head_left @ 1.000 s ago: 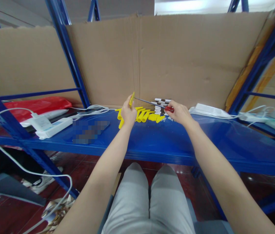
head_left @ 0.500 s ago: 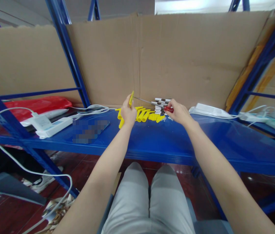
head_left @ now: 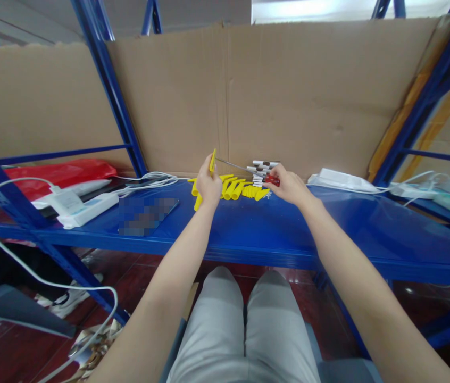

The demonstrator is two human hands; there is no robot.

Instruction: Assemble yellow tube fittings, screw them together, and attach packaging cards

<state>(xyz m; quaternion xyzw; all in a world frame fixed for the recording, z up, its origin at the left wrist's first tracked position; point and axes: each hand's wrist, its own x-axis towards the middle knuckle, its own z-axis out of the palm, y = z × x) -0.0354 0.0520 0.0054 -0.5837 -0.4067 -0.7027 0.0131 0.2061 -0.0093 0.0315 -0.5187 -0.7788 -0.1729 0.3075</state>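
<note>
My left hand point(head_left: 210, 185) is closed around a yellow plastic piece point(head_left: 213, 161), held upright above the shelf. In my right hand point(head_left: 288, 183) is a screwdriver point(head_left: 272, 180) with a red handle, gripped at that handle. Its thin metal shaft points left, and the tip reaches the yellow piece or ends right beside it; I cannot tell which. Below and between my hands lie several yellow tubular pieces point(head_left: 235, 190) and a row of small flat yellow pieces point(head_left: 252, 191). Behind the screwdriver sits a stack of white and dark cylinders point(head_left: 265, 164).
A cardboard sheet point(head_left: 308, 96) stands along the back of the blue shelf point(head_left: 265, 234). To the left are a phone-like flat object point(head_left: 149, 216), blurred out, a white power strip point(head_left: 89, 210) with cables, and a red bag point(head_left: 65, 173). A white box-shaped item point(head_left: 342, 181) lies at right.
My right hand has moved slightly left with the screwdriver, and the handle has turned a little in the fingers. My left hand keeps the yellow piece in nearly the same place.
</note>
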